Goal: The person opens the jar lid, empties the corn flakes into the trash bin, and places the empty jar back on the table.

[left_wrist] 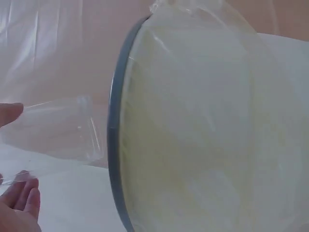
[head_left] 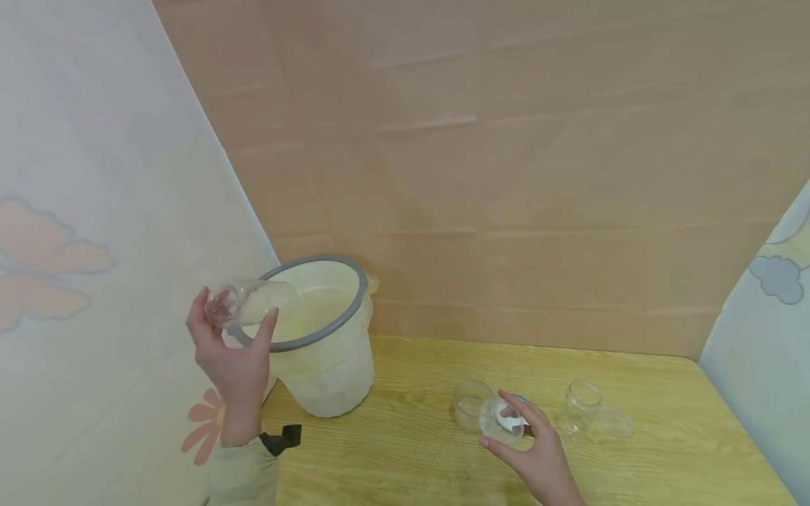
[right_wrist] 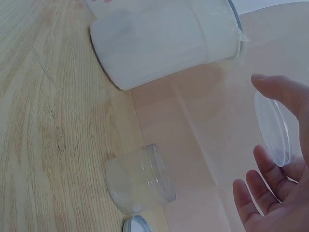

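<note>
My left hand (head_left: 235,369) grips a clear plastic jar (head_left: 268,301) around its base end. The jar lies tipped on its side, its mouth toward the waste bin (head_left: 335,386), and overlaps the bin's grey rim in the head view. In the left wrist view the jar (left_wrist: 58,130) looks see-through, with fingers on both sides. My right hand (head_left: 538,450) pinches a round translucent lid (head_left: 490,424) by its edge, above the table. Behind that lid stands a short, wide clear jar (head_left: 467,400). The right wrist view shows the lid (right_wrist: 273,128) between thumb and fingers.
A taller clear jar (head_left: 579,407) stands to the right, with a clear lid (head_left: 616,422) lying beside it. A silver-rimmed lid (right_wrist: 137,225) is by the short jar. A pale bag lines the bin. Cloth walls rise behind the wooden table (head_left: 392,450) and at both sides.
</note>
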The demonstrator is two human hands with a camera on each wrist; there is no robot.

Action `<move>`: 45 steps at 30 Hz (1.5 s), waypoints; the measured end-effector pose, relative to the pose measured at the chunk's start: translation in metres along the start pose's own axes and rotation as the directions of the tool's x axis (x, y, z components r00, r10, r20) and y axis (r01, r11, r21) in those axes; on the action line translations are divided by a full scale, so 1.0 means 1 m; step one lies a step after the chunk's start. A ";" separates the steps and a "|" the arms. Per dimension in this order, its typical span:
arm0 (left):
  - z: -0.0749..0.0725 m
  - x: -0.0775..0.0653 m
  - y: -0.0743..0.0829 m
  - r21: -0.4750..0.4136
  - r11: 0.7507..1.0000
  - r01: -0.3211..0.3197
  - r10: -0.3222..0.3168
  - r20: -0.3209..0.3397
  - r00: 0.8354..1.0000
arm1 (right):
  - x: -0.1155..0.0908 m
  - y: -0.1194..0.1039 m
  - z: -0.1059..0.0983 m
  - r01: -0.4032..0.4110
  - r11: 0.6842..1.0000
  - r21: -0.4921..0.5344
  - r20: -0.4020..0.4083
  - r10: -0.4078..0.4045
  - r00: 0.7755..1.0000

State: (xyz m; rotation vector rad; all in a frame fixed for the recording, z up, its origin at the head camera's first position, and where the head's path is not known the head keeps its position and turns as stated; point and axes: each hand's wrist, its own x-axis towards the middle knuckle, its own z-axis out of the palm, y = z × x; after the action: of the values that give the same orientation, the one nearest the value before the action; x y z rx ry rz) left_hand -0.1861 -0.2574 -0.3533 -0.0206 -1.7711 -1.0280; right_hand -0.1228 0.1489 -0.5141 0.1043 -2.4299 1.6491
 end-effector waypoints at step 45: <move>0.005 -0.017 -0.005 -0.061 0.991 0.117 -0.119 -0.029 0.993 | 0.001 0.000 0.002 -0.049 0.998 -0.037 0.060 0.051 0.997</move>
State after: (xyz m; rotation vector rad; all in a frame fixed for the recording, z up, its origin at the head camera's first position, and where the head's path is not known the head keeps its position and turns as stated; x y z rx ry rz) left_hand -0.1845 -0.2498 -0.3705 0.0638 -1.7288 -1.1596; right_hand -0.1243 0.1474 -0.5148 0.0898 -2.5258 1.6453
